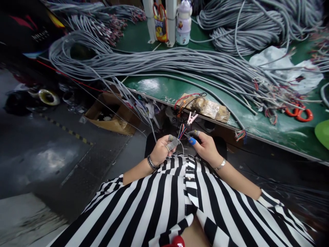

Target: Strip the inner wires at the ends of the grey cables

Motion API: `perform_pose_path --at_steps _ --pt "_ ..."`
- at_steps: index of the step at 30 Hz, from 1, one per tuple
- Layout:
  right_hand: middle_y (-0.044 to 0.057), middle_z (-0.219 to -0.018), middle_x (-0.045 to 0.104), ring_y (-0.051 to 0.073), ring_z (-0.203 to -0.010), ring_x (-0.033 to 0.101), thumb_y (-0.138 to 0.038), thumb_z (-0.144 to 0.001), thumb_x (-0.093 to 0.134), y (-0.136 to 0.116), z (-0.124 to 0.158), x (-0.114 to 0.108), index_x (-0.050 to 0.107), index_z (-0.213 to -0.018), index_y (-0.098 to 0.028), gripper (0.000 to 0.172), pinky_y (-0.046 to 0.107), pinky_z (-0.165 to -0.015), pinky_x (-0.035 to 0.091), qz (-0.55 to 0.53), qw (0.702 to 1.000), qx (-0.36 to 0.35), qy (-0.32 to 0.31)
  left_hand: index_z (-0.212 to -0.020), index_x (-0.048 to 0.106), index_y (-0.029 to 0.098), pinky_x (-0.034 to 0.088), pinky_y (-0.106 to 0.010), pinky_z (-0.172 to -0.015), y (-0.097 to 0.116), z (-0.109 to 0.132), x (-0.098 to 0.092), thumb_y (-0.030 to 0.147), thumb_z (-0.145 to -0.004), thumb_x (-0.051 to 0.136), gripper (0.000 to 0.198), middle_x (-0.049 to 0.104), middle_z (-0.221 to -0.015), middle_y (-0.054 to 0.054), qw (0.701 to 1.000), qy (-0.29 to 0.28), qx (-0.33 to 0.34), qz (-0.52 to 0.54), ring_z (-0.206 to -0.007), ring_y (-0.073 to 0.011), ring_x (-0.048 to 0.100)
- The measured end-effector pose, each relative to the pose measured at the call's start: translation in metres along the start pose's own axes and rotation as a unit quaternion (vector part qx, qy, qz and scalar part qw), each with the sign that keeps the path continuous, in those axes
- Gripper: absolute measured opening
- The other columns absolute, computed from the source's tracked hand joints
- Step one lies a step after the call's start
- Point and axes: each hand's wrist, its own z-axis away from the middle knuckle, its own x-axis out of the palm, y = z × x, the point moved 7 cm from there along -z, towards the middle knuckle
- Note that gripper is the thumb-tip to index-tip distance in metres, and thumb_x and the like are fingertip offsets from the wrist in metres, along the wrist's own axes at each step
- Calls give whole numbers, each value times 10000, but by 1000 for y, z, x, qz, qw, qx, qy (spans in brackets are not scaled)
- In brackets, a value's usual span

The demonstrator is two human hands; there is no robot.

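My left hand (164, 148), with grey covers on its fingertips, pinches the end of a grey cable. Thin coloured wires (182, 131), red, blue and black among them, fan out of that end above my fingers. Close by on the right, my right hand (205, 145) is closed at the wires, its thumb in a blue cover and a finger in a grey one. Which wires sit between its fingertips is too small to tell. Just above the hands, a pink clip (192, 118) sits at the table edge, beside a taped block (205, 107) with orange and black leads.
A long bundle of grey cables (159, 63) lies across the green table (149, 85). Orange-handled scissors (304, 114) rest at the right, near stripped wire ends. A bottle (183, 24) stands at the back before coiled cable (246, 27). Below left is a cardboard box (113, 120).
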Motion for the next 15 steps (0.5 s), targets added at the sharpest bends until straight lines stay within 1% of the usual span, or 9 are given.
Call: perform_pose_path --at_steps 4,7,9,12,15 --pt "74 -892 664 193 -801 605 -390 -877 514 -6 1 0 634 -975 -201 245 314 -735 470 0 1000 -14 -3 -788 564 135 237 -132 -316 1 1 0 471 -741 671 356 528 -523 56 999 2 3 -39 -328 -12 378" --pt "83 -879 651 192 -790 592 -393 -868 522 -16 3 1 633 -1005 -193 267 306 -713 458 26 998 -59 -23 -784 561 133 243 -136 -324 3 2 -1 483 -748 659 365 521 -514 57 998 11 4 -62 -330 -12 369" --pt "89 -860 642 192 -777 584 -397 -860 531 -20 4 4 635 -1013 -182 283 301 -696 447 40 995 -81 -45 -784 563 134 248 -141 -329 5 3 0 484 -750 656 363 517 -509 58 997 6 5 -74 -332 -14 368" --pt "86 -837 644 186 -752 580 -403 -865 525 -17 3 8 639 -977 -176 278 293 -683 434 27 994 -77 -74 -801 570 136 261 -148 -340 6 3 2 480 -756 650 356 524 -522 54 996 -11 8 -92 -340 -18 382" --pt "70 -809 645 170 -707 567 -413 -858 533 -13 1 15 642 -921 -181 264 277 -651 413 8 990 -67 -120 -824 575 136 275 -151 -346 4 4 3 468 -771 635 342 526 -542 49 994 -34 7 -107 -352 -22 388"
